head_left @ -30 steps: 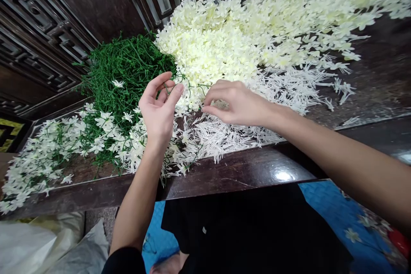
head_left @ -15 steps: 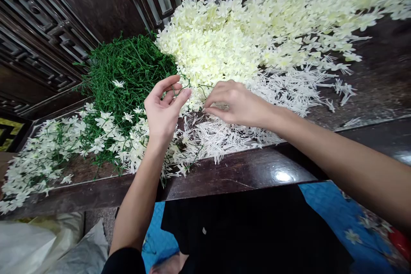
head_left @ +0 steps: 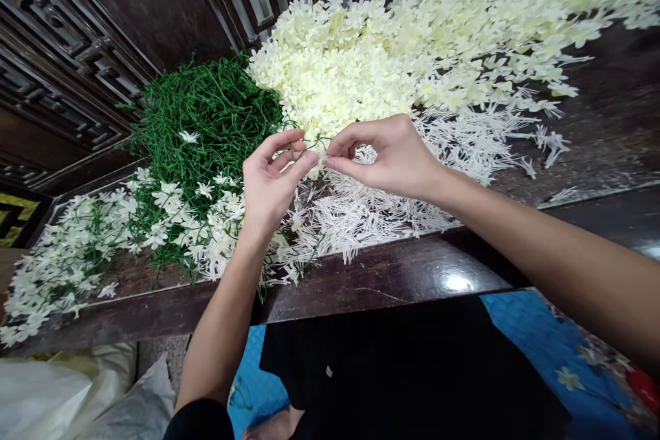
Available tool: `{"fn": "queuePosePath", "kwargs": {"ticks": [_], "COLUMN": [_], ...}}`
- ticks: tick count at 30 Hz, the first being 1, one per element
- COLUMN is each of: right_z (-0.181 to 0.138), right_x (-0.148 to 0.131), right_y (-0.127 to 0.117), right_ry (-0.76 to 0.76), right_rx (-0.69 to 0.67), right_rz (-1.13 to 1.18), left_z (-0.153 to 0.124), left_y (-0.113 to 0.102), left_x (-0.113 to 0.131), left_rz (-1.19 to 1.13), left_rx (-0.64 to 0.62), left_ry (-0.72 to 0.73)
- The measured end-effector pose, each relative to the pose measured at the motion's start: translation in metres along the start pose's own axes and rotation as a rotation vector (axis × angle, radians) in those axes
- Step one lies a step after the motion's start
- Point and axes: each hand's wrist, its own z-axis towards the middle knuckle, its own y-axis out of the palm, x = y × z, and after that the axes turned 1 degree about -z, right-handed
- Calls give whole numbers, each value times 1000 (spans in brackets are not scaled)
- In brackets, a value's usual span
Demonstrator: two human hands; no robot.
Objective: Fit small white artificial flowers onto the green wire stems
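left hand (head_left: 271, 182): palm up, thumb and fingers closed on a thin green stem (head_left: 307, 144)
right hand (head_left: 392, 158): thumb and forefinger pinched shut, tips almost touching the left's; whether they hold the stem's end or a tiny piece is too small to tell
stem location: held in the air between both hands, above the near part of the table (head_left: 392, 273), centre of view
stem handling: judged very light, thin, springy plastic wire; bends easily and snags on others in the pile. Best gripped by fingertip pinch close to the working end, with the second hand steadying further back
loose flowers (head_left: 392, 41): cream heap at 1 o'clock from the hands; soft, weightless, easy to scatter
white spiky pieces (head_left: 454, 144): spread at 3 to 5 o'clock, partly under the right hand; fine, probably brittle
green stem pile (head_left: 206, 106): tangled, 10 o'clock
finished sprigs (head_left: 77, 254): flowers on stems, 8 o'clock along the table edge
containers: none on the table, all stock lies loose in heaps; white plastic bags (head_left: 56, 392) on the floor at 7 o'clock, contents not visible
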Motion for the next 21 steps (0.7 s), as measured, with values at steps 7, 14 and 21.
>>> {"fn": "queuePosePath", "kwargs": {"ticks": [7, 14, 21], "right_z": [0, 0, 0], "right_x": [-4, -1, -3], "right_y": [-1, -2, -2], "right_ry": [-12, -29, 13], "right_rx": [8, -7, -27], "right_rz": [28, 50, 47], "left_z": [0, -1, -1], "left_y": [1, 3, 1], "left_x": [1, 6, 7], "left_rz": [-3, 21, 62], "left_rx": [-19, 8, -40], "left_ry": [12, 2, 10]}}
